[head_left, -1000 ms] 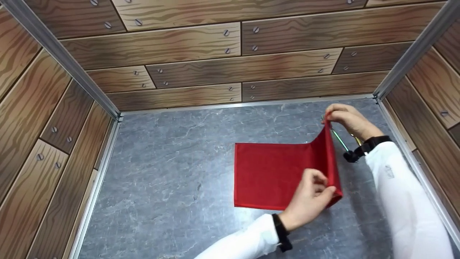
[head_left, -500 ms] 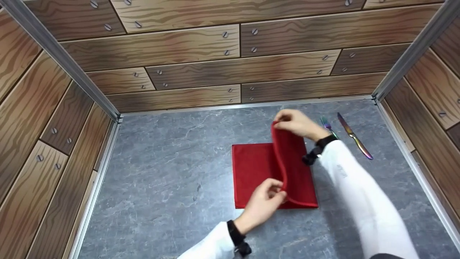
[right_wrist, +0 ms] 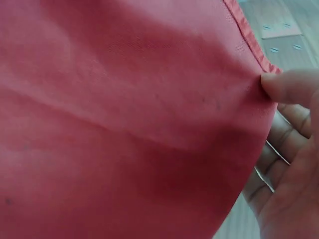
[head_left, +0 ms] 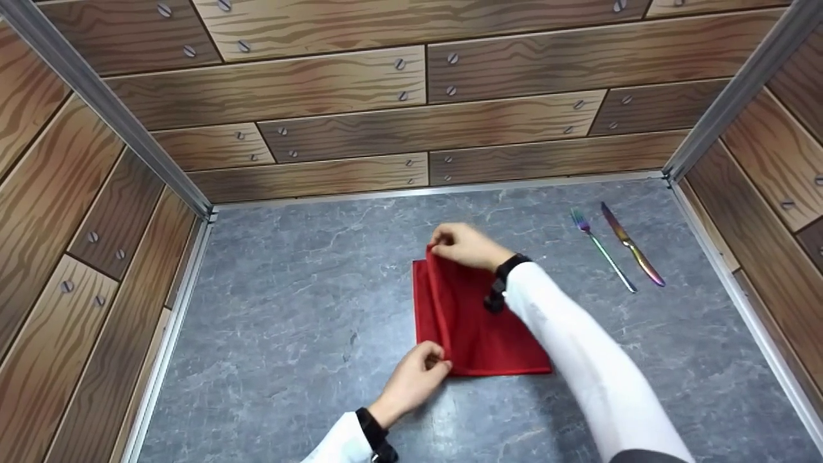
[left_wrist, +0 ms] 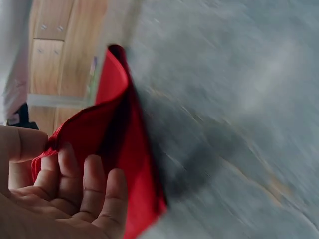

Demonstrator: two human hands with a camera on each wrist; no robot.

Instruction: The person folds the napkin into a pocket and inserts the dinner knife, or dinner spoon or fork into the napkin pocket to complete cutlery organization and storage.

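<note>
A red cloth napkin (head_left: pixel 495 334) is folded over on itself from right to left on the grey surface. Its upper layer's left edge is lifted, short of the lower layer's left edge. The near corner is pinched between thumb and fingers of my left hand (head_left: pixel 415 379). At the far corner, my right hand (head_left: pixel 469 247) pinches the same edge. In the left wrist view the napkin (left_wrist: pixel 139 194) curves upward from the left hand (left_wrist: pixel 75 199). Smooth red fabric (right_wrist: pixel 124 124) fills most of the right wrist view, its hemmed corner held by the right hand (right_wrist: pixel 294 149).
A rainbow-coloured fork (head_left: pixel 601 249) and a table knife (head_left: pixel 630 243) lie side by side to the right of the napkin. Wood-patterned walls (head_left: pixel 334 135) with metal edging enclose the grey marbled surface (head_left: pixel 289 308) at the back and sides.
Both hands have carried the napkin's right edge leftward, folding it over the left half. The fork and knife, partly covered by the right hand before, now show fully.
</note>
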